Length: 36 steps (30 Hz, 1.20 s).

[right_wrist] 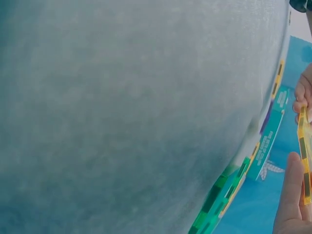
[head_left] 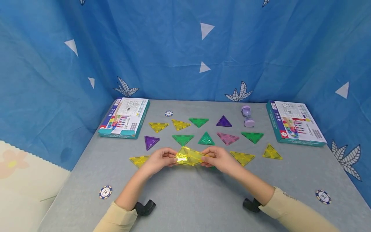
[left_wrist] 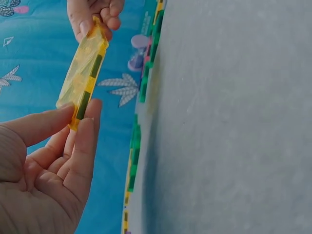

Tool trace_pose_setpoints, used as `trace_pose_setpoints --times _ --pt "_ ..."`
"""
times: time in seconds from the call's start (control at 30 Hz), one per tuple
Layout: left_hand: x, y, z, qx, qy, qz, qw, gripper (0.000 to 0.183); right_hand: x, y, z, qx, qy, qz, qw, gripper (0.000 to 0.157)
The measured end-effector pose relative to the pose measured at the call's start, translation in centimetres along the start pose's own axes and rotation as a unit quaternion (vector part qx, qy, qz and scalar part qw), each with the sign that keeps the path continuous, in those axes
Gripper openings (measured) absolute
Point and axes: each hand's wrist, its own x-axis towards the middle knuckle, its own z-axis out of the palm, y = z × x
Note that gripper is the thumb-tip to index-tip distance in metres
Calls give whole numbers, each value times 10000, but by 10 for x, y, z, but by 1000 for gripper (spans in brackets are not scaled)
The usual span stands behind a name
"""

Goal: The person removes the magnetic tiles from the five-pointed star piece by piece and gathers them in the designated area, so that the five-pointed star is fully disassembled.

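Note:
Yellow see-through magnetic tiles [head_left: 189,157] are held above the grey table, apparently triangles edge to edge; how many I cannot tell. My left hand [head_left: 160,159] pinches their left end between thumb and fingertips. At the right end, my right hand [head_left: 219,158] pinches them the same way. The left wrist view shows the yellow tiles [left_wrist: 84,73] tilted, dark magnet strips along one edge. Only part of the yellow tiles [right_wrist: 305,151] enters the right wrist view. Just behind the hands lie a green triangle tile [head_left: 183,139] and a teal-green one [head_left: 206,139].
More triangle tiles lie around, including a purple one [head_left: 151,142], a pink one [head_left: 228,138] and a yellow one [head_left: 272,152]. Boxes stand at left [head_left: 124,117] and right [head_left: 295,123]. A purple hourglass [head_left: 247,116] lies at the back. Poker chips [head_left: 105,192] mark the table.

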Motion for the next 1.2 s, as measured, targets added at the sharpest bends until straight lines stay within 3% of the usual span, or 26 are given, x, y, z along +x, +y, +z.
trace_pose_setpoints --times 0.3,0.57,0.73,0.83,1.0,1.1,1.2 --pt "-1 -6 -15 347 158 -107 9992 29 -3 8 -19 151 296 30 9994 26" --pt "4 -13 -13 523 19 -490 9974 38 -20 16 -39 252 484 199 9983 28" --pt "5 -15 -13 1060 410 -662 9913 41 -33 23 -49 239 613 254 9975 31" --pt "4 -17 -14 1898 738 -727 9763 39 -42 25 -58 212 641 203 9975 35" --pt "3 -13 -11 3337 1029 -650 9348 38 -60 30 -82 172 823 371 9958 43" --pt "0 -10 -7 3920 1069 -485 9124 43 -78 35 -106 191 947 604 9935 48" --pt "-2 -7 -5 4253 985 -308 8992 48 -100 44 -134 49 923 795 9925 49"
